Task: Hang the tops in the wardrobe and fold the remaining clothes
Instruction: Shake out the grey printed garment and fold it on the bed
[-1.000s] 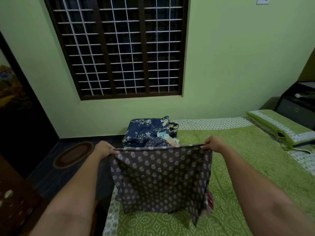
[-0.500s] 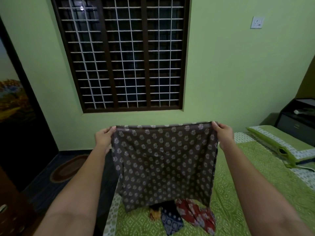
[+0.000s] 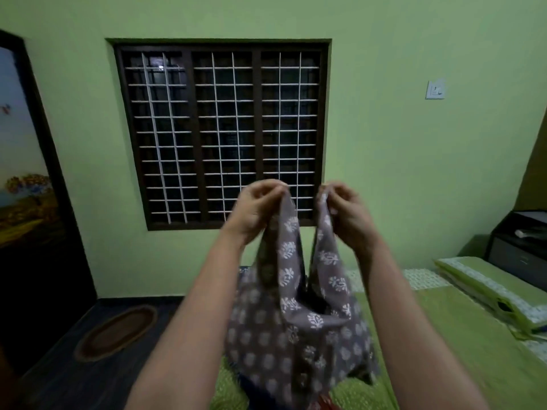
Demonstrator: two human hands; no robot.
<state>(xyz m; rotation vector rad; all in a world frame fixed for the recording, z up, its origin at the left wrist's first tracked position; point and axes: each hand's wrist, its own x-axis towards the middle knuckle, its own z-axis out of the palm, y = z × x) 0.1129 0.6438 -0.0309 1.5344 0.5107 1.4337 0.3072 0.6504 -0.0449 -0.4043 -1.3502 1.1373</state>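
Dark wood frames a painted door panel [image 3: 20,184] at the far left edge of the frame, and an oval mat [image 3: 117,331] is seen on the floor at lower left. A barred window [image 3: 222,134] fills the upper centre of the green wall. Just below it, at centre frame, the left hand [image 3: 257,208] is raised with its fingers curled, pinching one top edge of a grey printed garment [image 3: 296,329]. Close beside it, though not touching, the right hand [image 3: 343,213] is curled the same way on the other top edge. The cloth is gathered between the two hands and hangs down over the green bed [image 3: 461,350] at lower centre. A pillow [image 3: 491,288] is seen at right.
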